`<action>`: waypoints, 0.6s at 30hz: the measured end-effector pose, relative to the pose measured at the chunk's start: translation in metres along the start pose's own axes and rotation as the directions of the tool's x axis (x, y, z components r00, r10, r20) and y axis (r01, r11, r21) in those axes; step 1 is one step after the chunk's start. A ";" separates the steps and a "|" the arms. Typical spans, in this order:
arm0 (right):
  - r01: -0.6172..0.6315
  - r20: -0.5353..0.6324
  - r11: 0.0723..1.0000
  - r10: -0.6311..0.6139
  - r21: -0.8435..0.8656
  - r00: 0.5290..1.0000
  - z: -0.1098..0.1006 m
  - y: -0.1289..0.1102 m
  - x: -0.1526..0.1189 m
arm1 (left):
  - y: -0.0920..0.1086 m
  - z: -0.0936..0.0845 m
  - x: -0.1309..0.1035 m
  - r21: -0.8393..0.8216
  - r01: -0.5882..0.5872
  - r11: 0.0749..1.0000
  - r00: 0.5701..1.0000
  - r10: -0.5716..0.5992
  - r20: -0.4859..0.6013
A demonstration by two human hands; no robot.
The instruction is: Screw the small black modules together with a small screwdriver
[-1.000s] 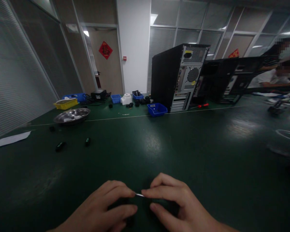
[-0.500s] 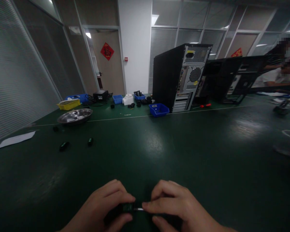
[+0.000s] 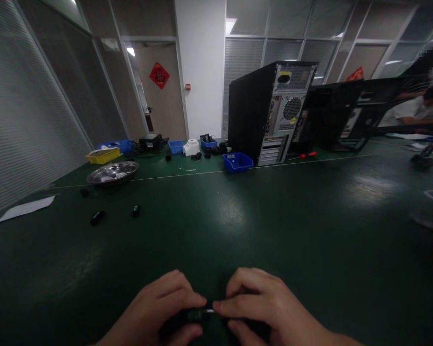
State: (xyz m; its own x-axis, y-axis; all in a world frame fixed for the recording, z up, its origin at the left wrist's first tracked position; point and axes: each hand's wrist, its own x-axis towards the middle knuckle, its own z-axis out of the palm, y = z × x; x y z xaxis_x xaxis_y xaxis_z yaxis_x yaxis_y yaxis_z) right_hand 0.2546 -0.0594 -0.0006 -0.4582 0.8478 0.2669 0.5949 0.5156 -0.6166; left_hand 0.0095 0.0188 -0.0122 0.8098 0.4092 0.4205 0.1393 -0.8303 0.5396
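Note:
At the bottom of the head view, my left hand [image 3: 166,305] is closed round a small dark block with a green part [image 3: 195,315], holding it between thumb and fingers. Opposite it, my right hand [image 3: 261,305] pinches a thin metal shaft [image 3: 210,311], which looks like a screwdriver's. Its tip meets the block's right end; whether it goes inside, I cannot tell. Fingers cover the rest of the shaft. Farther off on the green table [image 3: 187,226] lie two similar small dark pieces, one larger [image 3: 97,217] and one smaller [image 3: 136,210].
A metal dish [image 3: 113,173] stands at the left behind a sheet of paper [image 3: 24,209]. Along the back are a yellow tray [image 3: 104,155], a blue bin [image 3: 238,162], a computer tower [image 3: 252,115] and a red-handled tool [image 3: 308,154]. At the far right sits another person [image 3: 414,109].
My left hand and the dark block have shifted slightly right, so less of the metal shaft shows between the hands. My right hand has barely moved.

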 end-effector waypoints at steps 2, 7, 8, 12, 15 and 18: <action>-0.003 0.009 1.000 0.003 0.001 1.000 0.000 0.000 0.000 | -0.004 0.004 -0.002 -0.015 -0.024 1.000 1.000 0.024 -0.015; 0.085 -0.052 0.996 -0.083 0.023 0.995 0.002 0.001 0.000 | -0.004 0.005 -0.003 -0.026 0.002 1.000 1.000 -0.001 0.016; 0.092 -0.066 0.995 -0.090 0.026 0.994 0.002 0.002 0.000 | -0.004 0.005 -0.003 -0.023 0.002 1.000 1.000 -0.002 0.006; 0.086 -0.071 0.996 -0.084 0.023 0.994 0.001 0.002 0.000 | -0.003 0.007 -0.002 -0.003 0.004 1.000 1.000 -0.004 -0.008; 0.078 -0.042 0.997 -0.079 -0.025 0.996 0.001 0.001 0.000 | -0.004 0.009 -0.002 0.030 0.002 1.000 1.000 -0.001 -0.012; 0.053 -0.017 0.996 -0.055 -0.071 0.998 0.003 0.000 0.000 | -0.001 0.008 -0.002 0.066 -0.025 0.998 0.999 0.026 -0.023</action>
State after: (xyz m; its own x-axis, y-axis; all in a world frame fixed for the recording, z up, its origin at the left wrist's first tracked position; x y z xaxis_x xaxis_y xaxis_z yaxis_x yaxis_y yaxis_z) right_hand 0.2528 -0.0592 -0.0030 -0.4785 0.8203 0.3132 0.6147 0.5677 -0.5476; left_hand 0.0122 0.0160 -0.0198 0.7996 0.3958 0.4516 0.1565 -0.8634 0.4796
